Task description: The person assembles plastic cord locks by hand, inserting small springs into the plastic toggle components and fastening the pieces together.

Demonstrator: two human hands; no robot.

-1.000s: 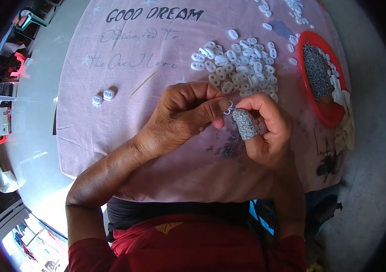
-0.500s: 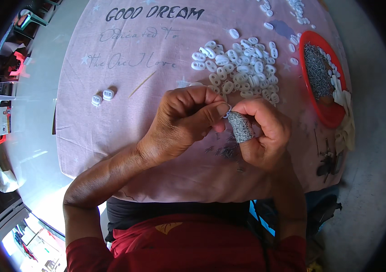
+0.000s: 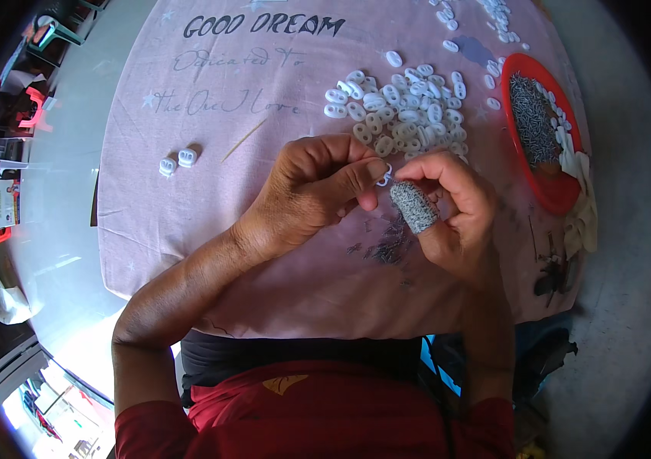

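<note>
Pink tablecloth (image 3: 168, 218); left hand (image 3: 310, 187) grip pinching white piece (image 3: 388, 173); right hand (image 3: 459, 210) just beside, grip hard to tell.

Held piece (image 3: 383, 182): smooth, opaque plastic | Loose pieces (image 3: 409, 116): smooth plastic, satin sheen | Pins (image 3: 530, 118): metal, dull sheen | Tray (image 3: 560, 196): smooth, glossy plastic | Thumb wrap (image 3: 412, 207): rough, matt cloth | Tablecloth (image 3: 187, 210): matt cloth, lightly creased | Glove (image 3: 584, 218): matt cloth | Stick (image 3: 243, 141): matt, wood-like | Floor (image 3: 73, 214): smooth, low gloss

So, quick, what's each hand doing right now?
Left hand: closed, pinching a white oval piece.
Right hand: close beside that piece; whether it grips anything is too small to tell.
</note>
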